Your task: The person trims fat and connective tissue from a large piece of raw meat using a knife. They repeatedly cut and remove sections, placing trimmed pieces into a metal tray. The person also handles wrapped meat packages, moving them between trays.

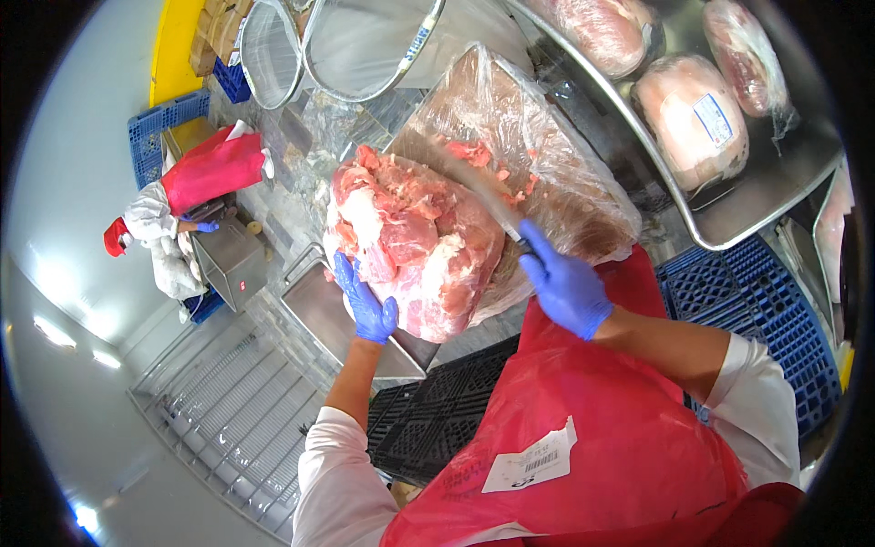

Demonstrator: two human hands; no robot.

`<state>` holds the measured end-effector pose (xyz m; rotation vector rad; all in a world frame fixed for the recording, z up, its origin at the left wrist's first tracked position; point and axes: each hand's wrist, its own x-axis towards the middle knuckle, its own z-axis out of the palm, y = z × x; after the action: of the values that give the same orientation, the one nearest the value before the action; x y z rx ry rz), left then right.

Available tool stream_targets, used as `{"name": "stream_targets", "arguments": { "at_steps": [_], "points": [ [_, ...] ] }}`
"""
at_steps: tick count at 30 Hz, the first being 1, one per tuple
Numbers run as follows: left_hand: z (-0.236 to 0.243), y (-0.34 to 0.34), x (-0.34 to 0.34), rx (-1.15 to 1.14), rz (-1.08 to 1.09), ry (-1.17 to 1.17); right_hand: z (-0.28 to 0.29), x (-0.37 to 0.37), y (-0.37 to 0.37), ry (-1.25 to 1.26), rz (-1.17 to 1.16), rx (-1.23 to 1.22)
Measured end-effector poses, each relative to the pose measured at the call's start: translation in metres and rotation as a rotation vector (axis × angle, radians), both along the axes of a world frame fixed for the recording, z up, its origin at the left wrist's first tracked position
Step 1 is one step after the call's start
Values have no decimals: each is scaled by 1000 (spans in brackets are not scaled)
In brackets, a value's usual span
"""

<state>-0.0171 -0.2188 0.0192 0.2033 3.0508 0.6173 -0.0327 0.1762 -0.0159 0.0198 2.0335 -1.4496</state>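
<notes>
Left hand [366, 305] in a blue glove, fingers spread and pressed flat against the lower left flank of a big slab of raw meat [415, 242], steadying it. Right hand [565, 287], also gloved blue, fingers curled tight around the handle of a long knife [478, 187], index finger stretched along the top toward the blade. Blade laid across the upper right part of the meat, tip pointing up and to the left, partly blurred. Meat pink and red with pale fat, resting on clear plastic wrap [556, 155] spread over the work surface, just above a steel tray [333, 319] at the table's near edge. Red plastic apron [583, 428] with a white label in the lower middle, white sleeves at both arms. On the right, a steel shelf [756, 196] bearing several wrapped cuts of meat [693, 118]. Blue crate [761, 305] below the shelf, black crate [437, 419] beneath the table. Round wire strainers [355, 41] at the top. Far left, another person [196, 196] in white clothing and a red apron, bent over a steel box, well apart from the meat.
</notes>
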Motion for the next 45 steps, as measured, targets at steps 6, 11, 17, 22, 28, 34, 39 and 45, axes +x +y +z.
{"name": "stream_targets", "arguments": {
  "at_steps": [6, 11, 17, 22, 28, 34, 39, 45],
  "points": [
    [2, 12, 2, 75, 22, 4, -26, -36, 53, 454, 216, 453],
    [7, 8, 1, -3, -27, -19, -22, -90, 16, 718, 8, 85],
    [1, 4, 7, 63, 17, -22, -19, -167, -105, 725, 92, -286],
    [4, 14, -3, 102, 23, -27, -37, -194, -138, 696, 300, -210],
    [1, 7, 3, 101, 13, 17, -17, -211, -135, 572, 483, -163],
    [-3, 2, -1, 83, -25, 66, -19, -215, -132, 527, 465, -173],
    [-6, 3, 0, 123, -7, 53, -22, -213, -136, 729, 538, -110],
    [-2, 6, -1, 113, 6, 21, -28, -209, -151, 729, 457, -150]
  ]
}}
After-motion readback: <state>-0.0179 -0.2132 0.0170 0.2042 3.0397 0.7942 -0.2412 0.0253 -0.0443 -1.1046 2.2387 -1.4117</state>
